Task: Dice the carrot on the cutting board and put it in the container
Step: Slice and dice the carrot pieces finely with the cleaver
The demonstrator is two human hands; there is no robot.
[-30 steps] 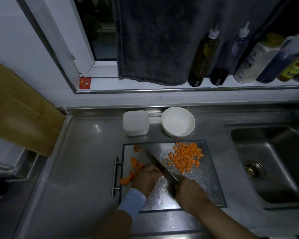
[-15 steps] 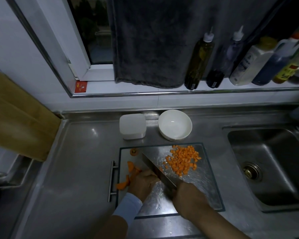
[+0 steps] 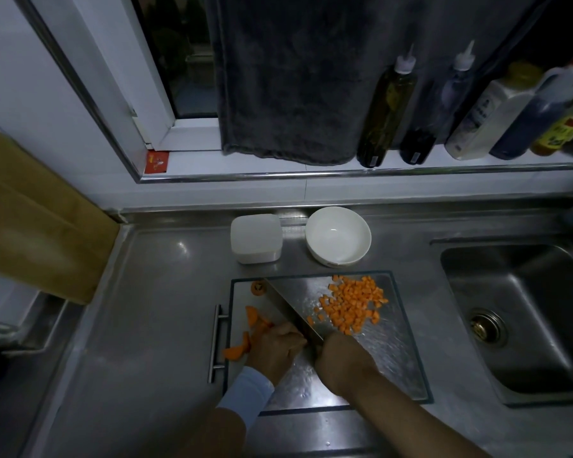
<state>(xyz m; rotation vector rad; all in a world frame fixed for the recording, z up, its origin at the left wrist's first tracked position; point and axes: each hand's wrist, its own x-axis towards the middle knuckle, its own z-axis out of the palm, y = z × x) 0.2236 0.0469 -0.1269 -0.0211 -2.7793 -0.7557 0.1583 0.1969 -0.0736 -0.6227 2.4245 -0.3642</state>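
Carrot strips [image 3: 258,327] sit pinned to the cutting board [image 3: 394,368] beneath the left hand [image 3: 275,350]'s curled fingers [image 3: 290,335], the right hand [image 3: 341,358] gripping the cleaver [image 3: 290,307] just beside them, diced pieces [image 3: 351,305] piled beyond: dicing looks midway, and the next chop needs those knuckles kept clear.

1 head camera looks steeply down onto the cutting board [image 3: 387,361].

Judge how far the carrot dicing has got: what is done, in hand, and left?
Done: a pile of diced carrot lies on the right of the cutting board. In hand: the right hand holds the knife while the left hand holds down uncut carrot pieces. Left: dicing those and moving everything over; the white bowl holds no carrot.
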